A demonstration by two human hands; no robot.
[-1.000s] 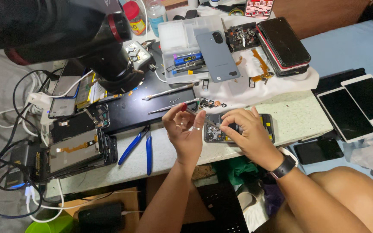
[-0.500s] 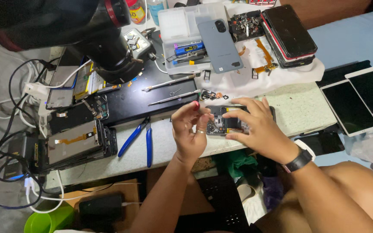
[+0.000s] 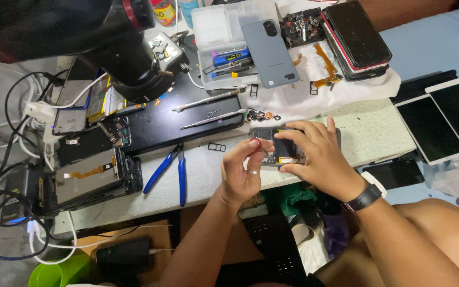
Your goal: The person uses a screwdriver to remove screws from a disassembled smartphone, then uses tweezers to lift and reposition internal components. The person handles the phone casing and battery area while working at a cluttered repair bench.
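The right hand [image 3: 320,157] clamps its grip on the opened phone [image 3: 282,149] on the surface – fragile, best held by its edges – while the left hand [image 3: 243,170], just beside it, pinches a tiny part.

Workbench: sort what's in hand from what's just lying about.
In hand:
- opened phone, under right hand
- small part at left hand fingers

Lying about:
- blue pliers
- tweezers
- grey back cover
- parts box
- tablets

The opened phone [image 3: 285,150] lies flat near the table's front edge, its back removed, dark inner parts showing.
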